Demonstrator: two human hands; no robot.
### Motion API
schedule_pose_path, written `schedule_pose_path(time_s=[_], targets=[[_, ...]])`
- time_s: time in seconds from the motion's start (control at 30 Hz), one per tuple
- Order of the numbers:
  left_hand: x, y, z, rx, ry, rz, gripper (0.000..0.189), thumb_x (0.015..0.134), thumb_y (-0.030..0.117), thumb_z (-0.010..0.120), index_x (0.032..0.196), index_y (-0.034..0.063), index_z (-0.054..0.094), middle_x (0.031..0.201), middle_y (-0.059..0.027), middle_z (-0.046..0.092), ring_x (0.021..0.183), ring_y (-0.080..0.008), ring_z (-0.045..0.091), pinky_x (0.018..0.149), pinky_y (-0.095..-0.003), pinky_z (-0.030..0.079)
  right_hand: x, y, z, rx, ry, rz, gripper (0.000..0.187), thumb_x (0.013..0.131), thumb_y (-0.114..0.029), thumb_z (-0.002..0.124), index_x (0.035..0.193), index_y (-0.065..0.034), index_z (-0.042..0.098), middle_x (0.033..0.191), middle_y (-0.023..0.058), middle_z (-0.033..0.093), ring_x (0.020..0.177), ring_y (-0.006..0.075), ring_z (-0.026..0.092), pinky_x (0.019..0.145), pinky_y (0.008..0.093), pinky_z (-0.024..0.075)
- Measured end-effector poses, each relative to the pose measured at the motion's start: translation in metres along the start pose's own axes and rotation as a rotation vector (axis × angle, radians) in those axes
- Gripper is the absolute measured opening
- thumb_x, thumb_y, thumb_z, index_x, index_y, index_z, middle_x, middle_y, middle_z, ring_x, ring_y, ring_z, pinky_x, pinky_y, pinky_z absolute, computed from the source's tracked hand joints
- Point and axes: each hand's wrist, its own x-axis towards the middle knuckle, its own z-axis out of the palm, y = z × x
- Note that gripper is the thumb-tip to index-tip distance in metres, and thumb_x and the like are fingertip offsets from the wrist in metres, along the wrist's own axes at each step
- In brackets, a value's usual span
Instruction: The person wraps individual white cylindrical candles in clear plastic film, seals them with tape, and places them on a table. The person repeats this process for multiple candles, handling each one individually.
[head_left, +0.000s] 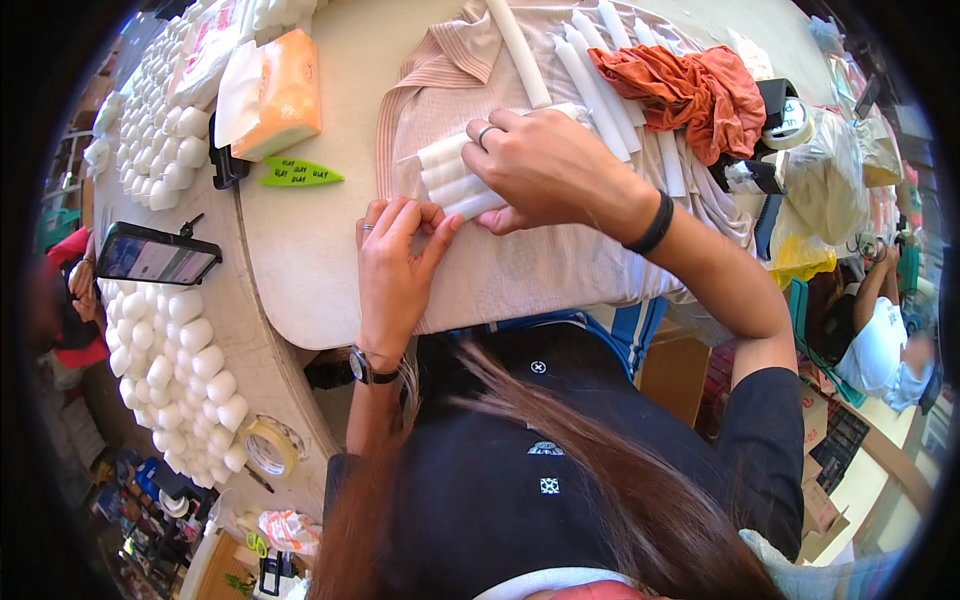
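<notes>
Several white candles (450, 174) lie side by side in a bundle on a striped beige cloth (480, 277). My right hand (536, 165) lies over the bundle, fingers on top and thumb at the near side. My left hand (401, 251) is at the bundle's lower left end, thumb and index fingertips pinched together by the nearest candle; whether they grip its wick or something thin is too small to tell. Above my right hand lies a single white candle (520, 52), and more loose candles (589, 94) lie to its right, partly under a crumpled orange cloth (690, 94).
At the left are an orange tissue pack (289, 94), a green paper arrow (300, 172) with writing, a phone on a stand (159, 253), piles of white rounded candles (176, 375) and a tape roll (268, 448). Plastic bags (817, 172) lie at the right. Other people sit at both sides.
</notes>
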Motion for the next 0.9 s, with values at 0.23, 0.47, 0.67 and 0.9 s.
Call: schedule_pose_path(time_s=[0.23,0.47,0.67,0.9], targets=[[0.001,-0.003,-0.001,0.017,-0.021,0.011,0.018,0.088,0.021,0.077,0.086,0.0059,0.066,0.08,-0.0052,0.061,0.084,-0.0263,0.057,0.081,-0.0381,0.041,0.008,0.031,-0.002,0.285,-0.093,-0.008,0.055,0.069,-0.054,0.083,0.084,-0.0044,0.066,0.083,0.0135,0.068,0.081,0.034,0.069,0.069,0.0445,0.0542],[0.0,-0.002,-0.001,0.008,-0.019,0.005,0.018,0.089,0.021,0.075,0.085,0.0055,0.066,0.08,-0.0058,0.061,0.084,-0.0266,0.057,0.08,-0.0384,0.041,0.011,0.041,-0.002,0.401,-0.185,0.076,0.054,0.072,-0.055,0.082,0.087,-0.0064,0.063,0.079,0.0148,0.067,0.081,0.0376,0.067,0.067,0.0479,0.0495],[0.002,0.002,-0.002,-0.001,-0.004,-0.013,0.02,0.092,0.02,0.073,0.084,0.0036,0.065,0.079,-0.0076,0.062,0.082,-0.028,0.057,0.079,-0.0388,0.042,0.009,0.045,0.005,0.418,-0.154,0.056,0.046,0.078,-0.047,0.08,0.088,-0.0063,0.062,0.082,0.0149,0.068,0.083,0.0377,0.067,0.068,0.0475,0.049],[0.005,-0.002,-0.003,0.0,0.001,0.051,0.024,0.093,0.021,0.072,0.082,0.0011,0.065,0.077,-0.0116,0.063,0.076,-0.0308,0.057,0.075,-0.0415,0.044,0.011,0.05,0.006,0.651,-0.069,0.043,0.016,0.089,-0.015,0.069,0.091,-0.0051,0.058,0.088,0.0156,0.065,0.085,0.0337,0.067,0.072,0.0444,0.0491]])
